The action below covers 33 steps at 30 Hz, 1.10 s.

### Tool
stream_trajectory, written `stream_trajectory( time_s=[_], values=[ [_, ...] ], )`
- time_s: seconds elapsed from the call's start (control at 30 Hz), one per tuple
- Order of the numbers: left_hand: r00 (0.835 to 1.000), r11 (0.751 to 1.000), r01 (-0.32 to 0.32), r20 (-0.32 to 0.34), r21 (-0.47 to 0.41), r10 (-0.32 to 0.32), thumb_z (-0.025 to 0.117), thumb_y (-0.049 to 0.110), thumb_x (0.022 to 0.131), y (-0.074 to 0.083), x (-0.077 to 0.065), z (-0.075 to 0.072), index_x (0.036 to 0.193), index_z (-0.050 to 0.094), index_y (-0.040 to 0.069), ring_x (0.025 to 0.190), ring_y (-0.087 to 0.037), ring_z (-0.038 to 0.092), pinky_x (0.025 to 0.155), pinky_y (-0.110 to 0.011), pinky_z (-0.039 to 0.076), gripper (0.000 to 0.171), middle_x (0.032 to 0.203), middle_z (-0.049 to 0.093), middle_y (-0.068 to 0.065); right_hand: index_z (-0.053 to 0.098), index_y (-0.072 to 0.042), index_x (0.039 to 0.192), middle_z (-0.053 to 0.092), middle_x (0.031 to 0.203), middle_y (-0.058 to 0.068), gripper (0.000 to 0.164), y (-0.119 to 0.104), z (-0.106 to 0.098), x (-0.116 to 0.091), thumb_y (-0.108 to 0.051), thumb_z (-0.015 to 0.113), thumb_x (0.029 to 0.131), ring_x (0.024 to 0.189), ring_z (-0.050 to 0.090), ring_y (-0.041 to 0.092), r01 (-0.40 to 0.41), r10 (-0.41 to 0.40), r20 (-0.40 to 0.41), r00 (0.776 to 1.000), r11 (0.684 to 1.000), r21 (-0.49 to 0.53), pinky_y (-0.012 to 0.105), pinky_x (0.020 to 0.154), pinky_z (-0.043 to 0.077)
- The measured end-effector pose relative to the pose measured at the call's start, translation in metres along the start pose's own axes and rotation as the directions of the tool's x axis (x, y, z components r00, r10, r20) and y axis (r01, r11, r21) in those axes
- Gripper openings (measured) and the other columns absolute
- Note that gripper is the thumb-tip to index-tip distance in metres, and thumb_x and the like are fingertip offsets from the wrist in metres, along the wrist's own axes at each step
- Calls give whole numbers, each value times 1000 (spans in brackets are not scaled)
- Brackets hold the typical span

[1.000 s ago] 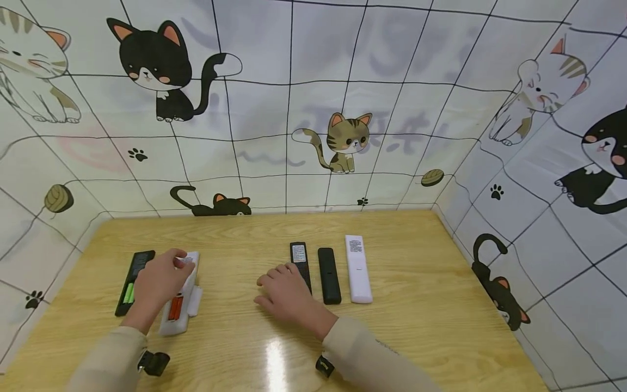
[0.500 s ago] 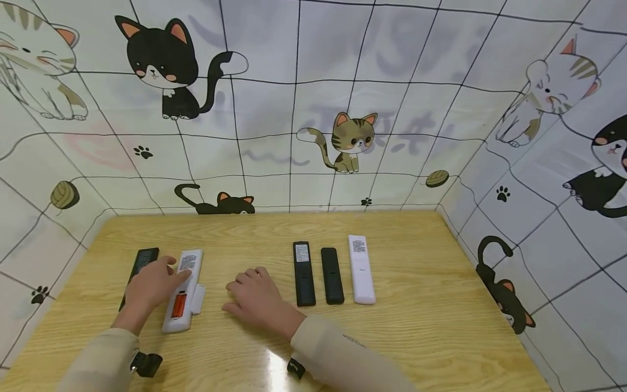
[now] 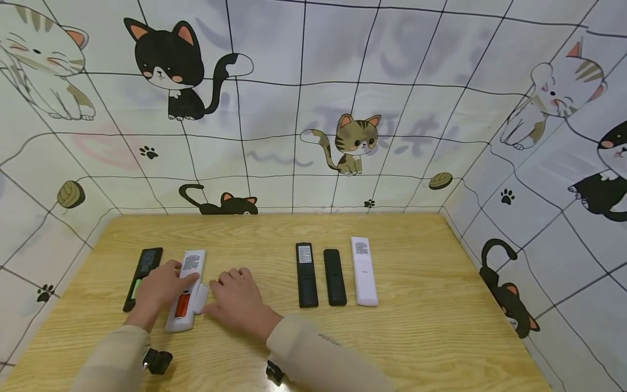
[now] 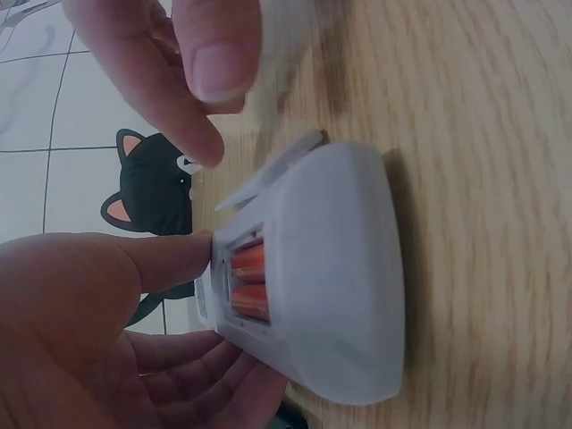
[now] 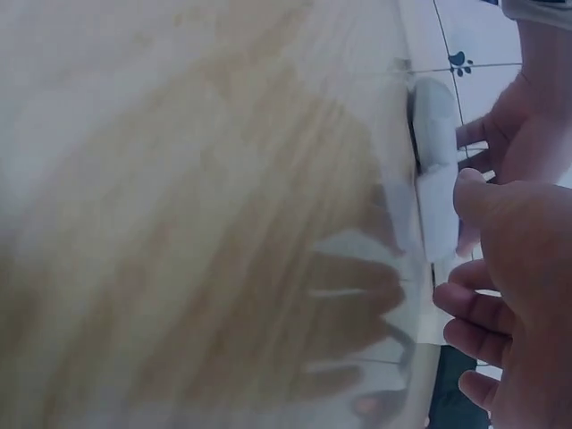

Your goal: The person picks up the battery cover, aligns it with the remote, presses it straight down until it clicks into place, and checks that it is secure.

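Observation:
On the left of the table a white remote control point(image 3: 180, 323) lies with its battery bay uncovered and orange-red batteries point(image 4: 250, 301) inside. My left hand point(image 3: 159, 287) holds it, thumb at one edge and fingers along the other in the left wrist view. The white battery cover point(image 3: 201, 298) leans against the remote's right side. My right hand point(image 3: 237, 299) is right beside that cover, fingers loosely bent and holding nothing; its thumb is nearest the cover in the right wrist view. Left of the white remote lies a black remote point(image 3: 147, 265), partly hidden by my left hand, with green battery point(image 3: 134, 288) showing.
Right of centre, two black remotes point(image 3: 306, 277) point(image 3: 335, 277) and a white remote point(image 3: 364, 275) lie face down in a row. Cat-printed cloth walls point(image 3: 274, 109) border the wooden table point(image 3: 416, 348) at the back and sides.
My right hand has moved left across the table, from the black remote at centre to beside the battery cover. My left hand has come down onto the white remote and now holds it.

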<state>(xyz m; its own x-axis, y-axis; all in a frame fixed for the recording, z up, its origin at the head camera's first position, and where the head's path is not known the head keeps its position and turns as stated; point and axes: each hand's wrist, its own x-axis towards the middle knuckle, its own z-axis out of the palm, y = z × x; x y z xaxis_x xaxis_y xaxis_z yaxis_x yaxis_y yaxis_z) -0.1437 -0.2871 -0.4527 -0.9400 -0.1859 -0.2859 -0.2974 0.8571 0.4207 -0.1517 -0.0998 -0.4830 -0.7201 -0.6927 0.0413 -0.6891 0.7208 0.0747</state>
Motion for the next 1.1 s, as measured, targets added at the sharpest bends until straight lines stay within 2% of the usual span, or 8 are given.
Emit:
stream_trajectory(
  time_s=[0.2, 0.4, 0.83, 1.0, 1.1],
  values=[
    [1000, 1000, 20, 7, -5, -20, 57, 49, 84, 3, -1, -1, 125, 42, -8, 67, -19, 56, 51, -28, 41, 72, 102, 60, -24, 48, -30, 126, 53, 114, -11, 65, -8, 3, 4, -73, 23, 84, 105, 46, 10, -35, 34, 45, 998, 999, 15, 30, 90, 34],
    [1000, 1000, 24, 3, -9, -24, 57, 51, 84, 0, -1, 0, 125, 42, -7, 66, -19, 55, 50, -28, 41, 72, 103, 59, -24, 52, -30, 122, 51, 109, -10, 61, -12, 5, 6, -71, 26, 84, 102, 45, 10, -38, 36, 38, 999, 998, 47, 30, 88, 33],
    [1000, 999, 21, -2, -28, -21, 57, 50, 84, 2, -3, 0, 126, 42, -7, 65, -19, 55, 50, -28, 41, 72, 104, 59, -25, 49, -29, 123, 51, 106, -10, 60, -13, 7, 12, -71, 32, 84, 98, 45, 10, -66, 64, 38, 997, 996, 61, 30, 87, 33],
    [1000, 999, 26, 5, -44, -26, 57, 49, 84, 5, -5, -3, 126, 41, -8, 66, -20, 56, 50, -29, 41, 72, 104, 59, -26, 51, -29, 120, 52, 105, -10, 60, -12, 6, 15, -72, 34, 82, 97, 46, 10, -83, 79, 50, 996, 993, 83, 30, 87, 33],
    [999, 999, 30, 12, -45, -29, 57, 49, 85, 6, -5, -4, 127, 41, -8, 68, -20, 57, 51, -29, 42, 73, 107, 58, -27, 53, -27, 112, 53, 99, -10, 59, -11, 7, 16, -74, 36, 80, 93, 47, 10, -96, 93, 34, 995, 991, 94, 29, 86, 34]
  ],
)
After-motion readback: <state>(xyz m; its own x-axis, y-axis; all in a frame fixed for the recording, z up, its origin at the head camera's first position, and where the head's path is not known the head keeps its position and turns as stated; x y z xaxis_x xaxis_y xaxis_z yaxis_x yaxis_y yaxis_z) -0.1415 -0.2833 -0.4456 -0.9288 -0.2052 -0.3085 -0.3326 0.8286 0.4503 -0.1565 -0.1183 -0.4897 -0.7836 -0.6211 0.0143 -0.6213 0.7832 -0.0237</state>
